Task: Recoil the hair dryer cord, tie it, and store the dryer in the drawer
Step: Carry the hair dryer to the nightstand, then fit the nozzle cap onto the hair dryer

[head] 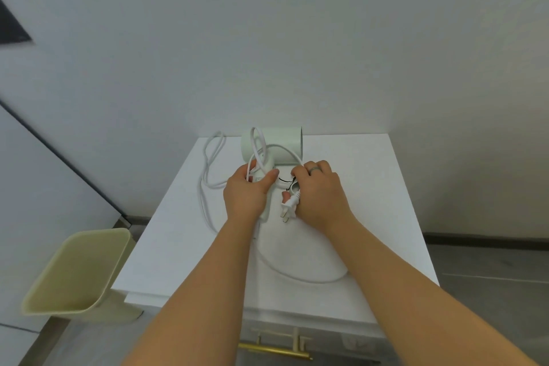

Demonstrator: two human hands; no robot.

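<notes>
Left grip [246, 193]: closed round the handle of the hair dryer [282, 140]; the thumb is laid across the top of the handle and the fingers are curled under it.
Right grip [320, 193]: clamped on the cord [312, 279] just behind the plug [289, 205]; a ring [315, 170] is worn on one finger.
Plug: held beside the handle, between the two hands, with its prongs pointed toward the person.
Tie [285, 181]: a thin black strand is seen between the two hands, next to the cord; how it is fastened cannot be told.
Hair dryer: laid on the tabletop [371, 187] near the wall, barrel at the far end, handle toward the person.
Cord: a few turns are gathered at the handle; one loose loop is spread to the left, and a wide one is laid toward the front edge.
Drawer handle [273, 349]: a gold bar is seen below the front edge.
Bin [77, 270]: a beige bin is stood on the floor, left of the tabletop.
</notes>
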